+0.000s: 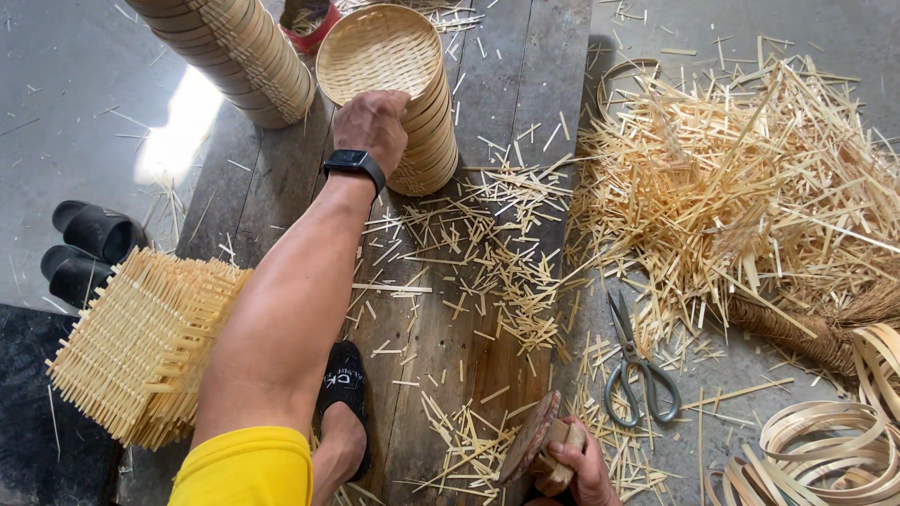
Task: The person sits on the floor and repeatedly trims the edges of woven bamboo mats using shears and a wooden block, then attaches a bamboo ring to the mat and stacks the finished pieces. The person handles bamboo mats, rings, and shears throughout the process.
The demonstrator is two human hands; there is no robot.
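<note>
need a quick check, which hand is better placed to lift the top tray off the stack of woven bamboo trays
Left. The left hand already rests on the stack of woven bamboo trays, while the right hand is near the body gripping a wooden tool.

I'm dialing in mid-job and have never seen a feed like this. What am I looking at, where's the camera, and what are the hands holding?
One camera, worn on a person's head, looks down at their own bare hands. The left hand, with a watch, rests on the rim of a stack of round woven baskets lying on a wooden plank. The right hand grips a wooden-handled tool; what kind is unclear. Bamboo offcuts are heaped to the right, with scissors beside them and coiled strips in the corner. Woven square mats lie left.
</note>
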